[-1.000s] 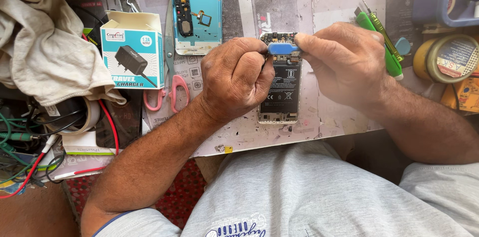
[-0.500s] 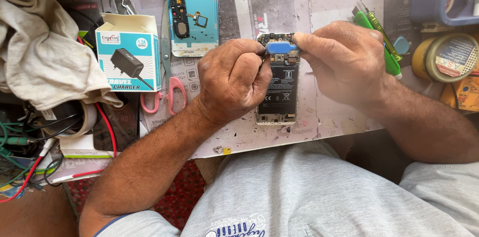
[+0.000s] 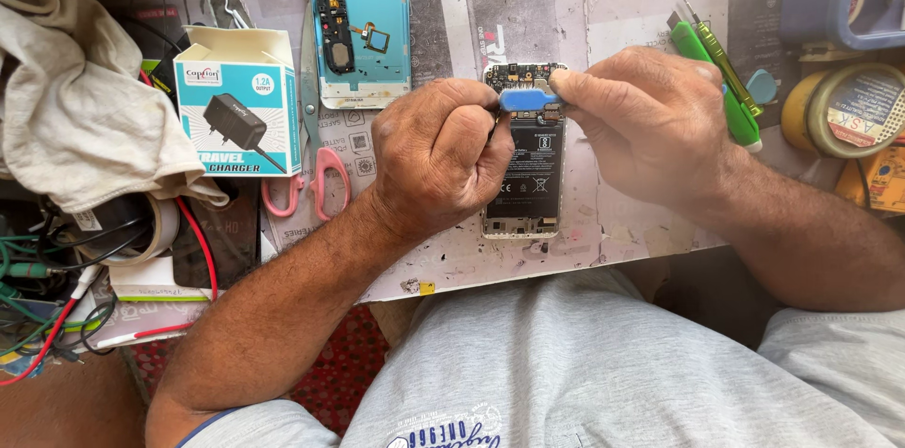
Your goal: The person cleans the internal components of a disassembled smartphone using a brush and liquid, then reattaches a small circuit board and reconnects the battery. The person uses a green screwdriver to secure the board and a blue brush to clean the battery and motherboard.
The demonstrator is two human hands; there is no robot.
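An opened phone (image 3: 531, 179) lies flat on the work mat, its black battery and the circuit board at the top showing. My left hand (image 3: 438, 156) is curled over the phone's left edge, fingers closed against it. My right hand (image 3: 646, 123) pinches a small blue pry tool (image 3: 524, 100) and presses it across the top of the battery. The two hands almost touch above the phone.
The phone's light-blue back cover (image 3: 361, 22) lies at the top centre. A charger box (image 3: 240, 104) and pink-handled scissors (image 3: 316, 174) sit to the left. A cloth (image 3: 85, 99) and wires fill the far left. Green tools (image 3: 721, 80) and tape rolls (image 3: 848, 108) sit on the right.
The view has drifted slightly. Both hands stay in place on the phone, with the blue tool held at the same spot.
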